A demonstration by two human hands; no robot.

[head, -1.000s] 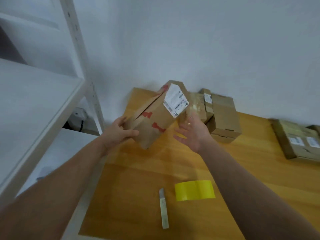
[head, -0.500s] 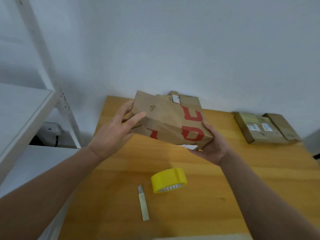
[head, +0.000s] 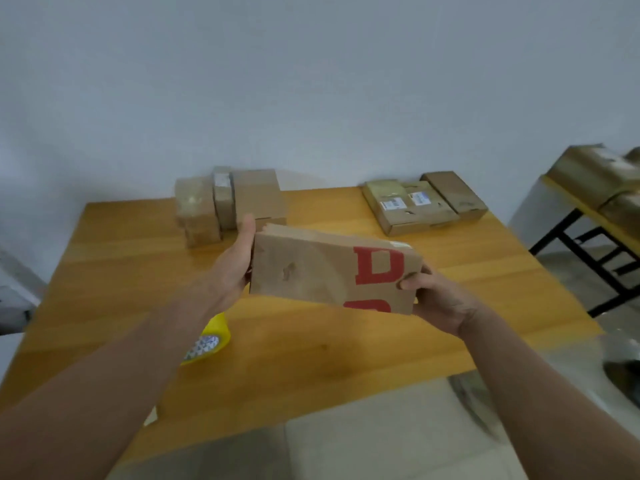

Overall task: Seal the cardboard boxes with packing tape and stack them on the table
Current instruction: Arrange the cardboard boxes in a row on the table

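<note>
One box (head: 322,271) over table (head: 121,254): left hand (head: 232,268) grips one end, right hand (head: 436,296) the other, fingers curled round. One tape roll (head: 211,337). Three left boxes (head: 256,195), two right boxes (head: 415,209) at back.

grips (head: 232,271) (head: 436,299) 2 | held box (head: 311,271) 1 | tape roll (head: 216,328) 1 | tables (head: 138,271) (head: 595,220) 2

A packing room: taped parcels (head: 426,206) on a wooden table (head: 138,244).

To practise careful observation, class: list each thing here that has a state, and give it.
Red-lettered box: held above table, tilted.
Left hand: grips box's left end.
Right hand: grips box's right end.
Tape roll: on table, partly hidden.
Back-left boxes: grouped on table.
Back-right boxes: flat on table.
</note>
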